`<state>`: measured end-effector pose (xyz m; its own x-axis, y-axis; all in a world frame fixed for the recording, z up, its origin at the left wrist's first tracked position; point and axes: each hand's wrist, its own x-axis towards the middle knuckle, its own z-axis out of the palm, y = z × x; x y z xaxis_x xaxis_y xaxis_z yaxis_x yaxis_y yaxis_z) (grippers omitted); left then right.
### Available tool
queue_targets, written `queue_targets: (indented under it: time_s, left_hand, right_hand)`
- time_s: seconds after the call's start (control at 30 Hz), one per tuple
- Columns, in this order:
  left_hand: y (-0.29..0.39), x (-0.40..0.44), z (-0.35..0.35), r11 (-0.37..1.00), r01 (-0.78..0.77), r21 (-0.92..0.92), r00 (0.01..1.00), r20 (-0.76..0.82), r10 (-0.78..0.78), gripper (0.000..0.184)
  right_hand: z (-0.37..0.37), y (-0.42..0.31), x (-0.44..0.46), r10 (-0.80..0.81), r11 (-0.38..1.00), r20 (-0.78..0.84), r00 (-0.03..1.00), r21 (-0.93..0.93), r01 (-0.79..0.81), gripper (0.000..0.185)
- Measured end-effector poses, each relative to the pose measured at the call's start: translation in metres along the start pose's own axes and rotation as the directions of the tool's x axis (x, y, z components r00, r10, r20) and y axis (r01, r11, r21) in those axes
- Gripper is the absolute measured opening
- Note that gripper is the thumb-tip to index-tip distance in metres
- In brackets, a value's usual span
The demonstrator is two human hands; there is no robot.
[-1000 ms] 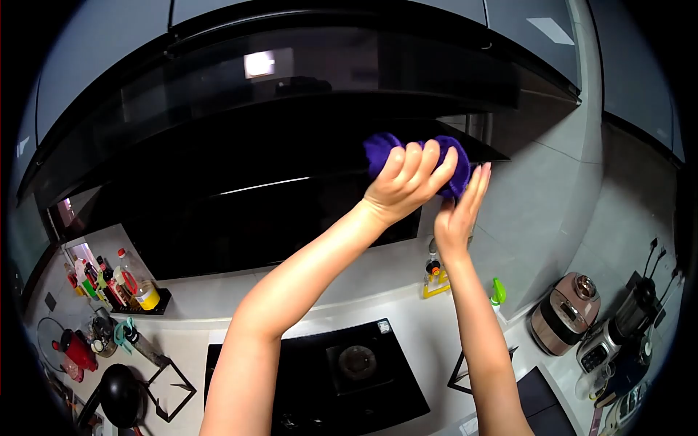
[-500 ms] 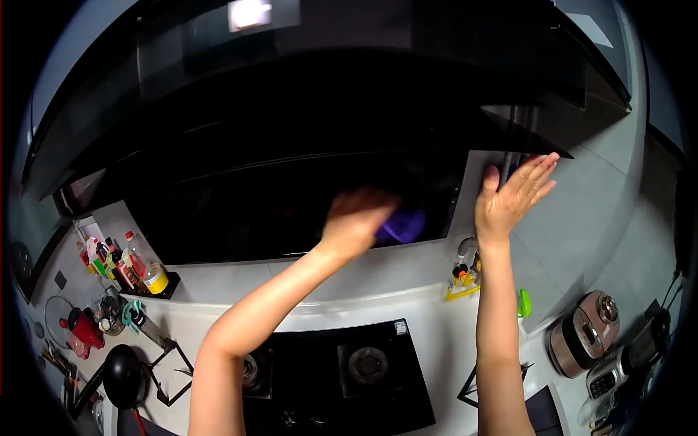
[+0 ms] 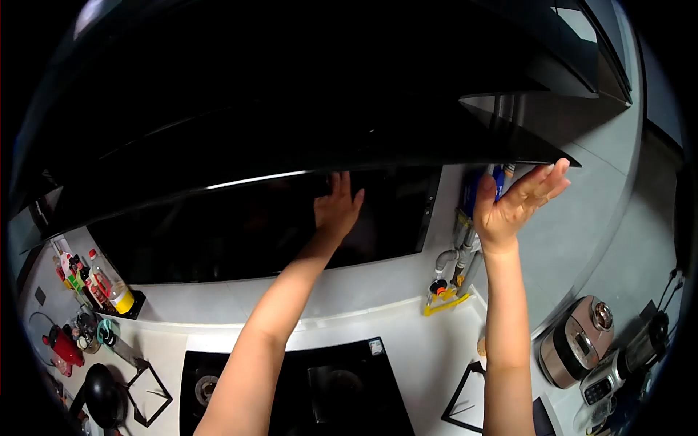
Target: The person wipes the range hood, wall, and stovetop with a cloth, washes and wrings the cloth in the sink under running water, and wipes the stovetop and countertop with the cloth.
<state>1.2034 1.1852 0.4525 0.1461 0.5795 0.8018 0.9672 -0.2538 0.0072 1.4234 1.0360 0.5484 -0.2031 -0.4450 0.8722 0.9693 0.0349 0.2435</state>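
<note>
My left hand (image 3: 337,211) reaches to the dark front of the range hood (image 3: 240,225), just under the lower edge of its tilted black panel (image 3: 291,138). Its fingers are stretched out, with the thumb apart, and the tips meet the panel's edge. No purple cloth shows at this hand now. My right hand (image 3: 512,211) is raised at the panel's right corner. Its fingers are extended, palm up, with the fingertips at the corner's underside, and nothing is held in them.
Below lies a black gas hob (image 3: 291,385). Sauce bottles (image 3: 105,283) and a black pan (image 3: 105,396) stand on the left. Grey pipes with a yellow valve (image 3: 447,305) run up the wall. A rice cooker (image 3: 578,341) and a blender (image 3: 625,363) stand on the right.
My left hand has moved left and slightly up, its fingers now pointing upward. The purple cloth beside it is out of sight. My right hand stays at the panel's corner. The view has shifted.
</note>
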Motion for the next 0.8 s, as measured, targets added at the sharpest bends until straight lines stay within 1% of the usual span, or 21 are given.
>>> queue_targets:
  time_s: [0.03, 0.07, 0.1, 0.13, 0.2, 0.27, 0.3, 0.33, 0.4, 0.47, 0.57, 0.6, 0.67, 0.73, 0.8]
  left_hand:
    - [0.006, 0.005, 0.017, 0.998, -0.008, 0.059, 0.999, -0.031, 0.01, 0.062]
    - [0.012, 0.015, 0.037, 0.991, -0.099, 0.085, 0.985, -0.134, 0.11, 0.061]
    - [0.026, 0.028, 0.028, 0.994, -0.111, 0.016, 0.994, 0.027, 0.11, 0.06]
    - [0.046, 0.039, 0.006, 0.992, -0.107, -0.061, 0.975, 0.19, 0.117, 0.06]
    - [0.077, 0.046, 0.003, 0.974, -0.084, -0.211, 0.952, 0.273, 0.141, 0.058]
    - [0.099, 0.033, 0.025, 0.933, -0.086, -0.349, 0.983, 0.124, 0.137, 0.057]
    - [0.107, 0.017, 0.048, 0.839, -0.253, -0.481, 0.955, -0.26, 0.139, 0.058]
    - [0.1, -0.005, 0.061, 0.855, -0.334, -0.398, 0.932, -0.277, 0.235, 0.057]
    - [0.087, -0.039, 0.074, 0.824, -0.498, -0.271, 0.854, -0.317, 0.412, 0.056]
    - [0.073, -0.057, 0.081, 0.731, -0.662, -0.168, 0.731, -0.361, 0.579, 0.056]
    - [0.06, -0.031, 0.087, 0.787, -0.612, -0.083, 0.787, -0.167, 0.594, 0.052]
    - [0.065, -0.008, 0.047, 0.836, -0.493, -0.239, 0.865, -0.034, 0.501, 0.044]
    - [0.08, 0.054, 0.02, 0.832, -0.446, -0.329, 0.866, 0.077, 0.494, 0.047]
    - [0.092, 0.069, 0.019, 0.827, -0.435, -0.356, 0.867, 0.083, 0.492, 0.049]
    - [0.098, 0.067, 0.022, 0.827, -0.468, -0.311, 0.873, -0.019, 0.487, 0.05]
  right_hand:
    - [0.002, 0.002, -0.002, -0.024, 1.0, -0.019, 1.0, 0.006, 0.024, 0.08]
    - [0.004, 0.005, -0.004, -0.046, 0.999, -0.035, 0.998, 0.008, 0.047, 0.08]
    - [0.004, 0.009, -0.005, -0.074, 0.997, -0.049, 0.996, 0.007, 0.075, 0.081]
    - [0.003, 0.009, -0.005, -0.07, 0.998, -0.045, 0.997, -0.005, 0.07, 0.081]
    - [0.005, 0.009, -0.004, -0.067, 0.998, -0.054, 0.996, 0.003, 0.067, 0.08]
    - [0.007, 0.01, -0.004, -0.056, 0.998, -0.067, 0.996, 0.017, 0.057, 0.08]
    - [0.008, 0.01, -0.004, -0.052, 0.998, -0.072, 0.996, 0.02, 0.053, 0.08]
    - [0.008, 0.008, -0.005, -0.045, 0.999, -0.071, 0.996, 0.023, 0.047, 0.08]
    - [0.007, 0.005, -0.008, -0.03, 0.999, -0.068, 0.997, 0.033, 0.032, 0.081]
    - [0.006, -0.001, -0.009, -0.003, 0.999, -0.061, 0.998, 0.04, 0.006, 0.082]
    - [0.006, -0.005, -0.006, 0.018, 0.998, -0.05, 0.999, 0.055, -0.016, 0.084]
    - [0.007, -0.005, -0.005, 0.022, 0.998, -0.051, 0.998, 0.057, -0.019, 0.084]
    - [0.009, -0.004, -0.002, 0.031, 0.998, -0.058, 0.998, 0.053, -0.028, 0.083]
    - [0.009, -0.005, 0.0, 0.038, 0.998, -0.053, 0.998, 0.054, -0.035, 0.083]
    - [0.007, -0.006, 0.0, 0.027, 0.998, -0.055, 0.998, 0.062, -0.024, 0.083]
